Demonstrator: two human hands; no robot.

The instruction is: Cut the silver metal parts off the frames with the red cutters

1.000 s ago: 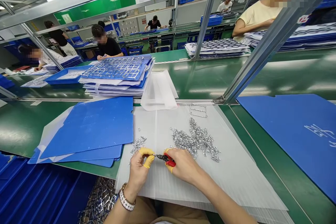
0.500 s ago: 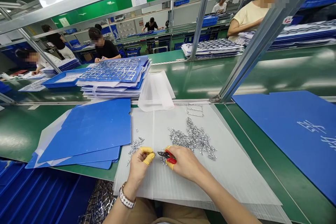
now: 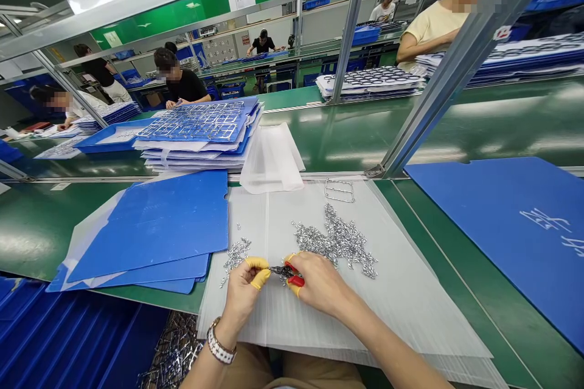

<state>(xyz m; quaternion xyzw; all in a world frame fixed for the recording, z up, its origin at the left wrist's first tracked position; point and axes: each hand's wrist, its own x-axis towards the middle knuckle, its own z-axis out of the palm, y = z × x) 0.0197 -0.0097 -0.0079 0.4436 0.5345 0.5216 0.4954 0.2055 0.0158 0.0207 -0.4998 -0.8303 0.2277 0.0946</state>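
My right hand (image 3: 317,279) grips red-handled cutting pliers (image 3: 295,280), their dark jaws pointing left. My left hand (image 3: 246,282), with yellow finger covers on thumb and forefinger, pinches a small shiny metallic part, mostly hidden by the fingertips. The plier tips touch or nearly touch that part. Beyond my right hand lies a large heap of small shiny parts (image 3: 335,237) on a translucent white sheet (image 3: 383,316). A smaller pile of parts (image 3: 238,250) is beside my left hand. More bits lie under the pliers, partly covered.
A shiny rectangular frame (image 3: 339,190) lies at the sheet's far edge. Blue plastic sheets (image 3: 155,225) are at left, another blue sheet (image 3: 502,219) at right. Stacked sheets with frames (image 3: 196,124) stand beyond. A metal post (image 3: 438,85) rises at right. Co-workers sit farther back.
The pliers have moved slightly left, so their jaws now meet my left fingertips, and the handles look closer together. My left hand has barely shifted.
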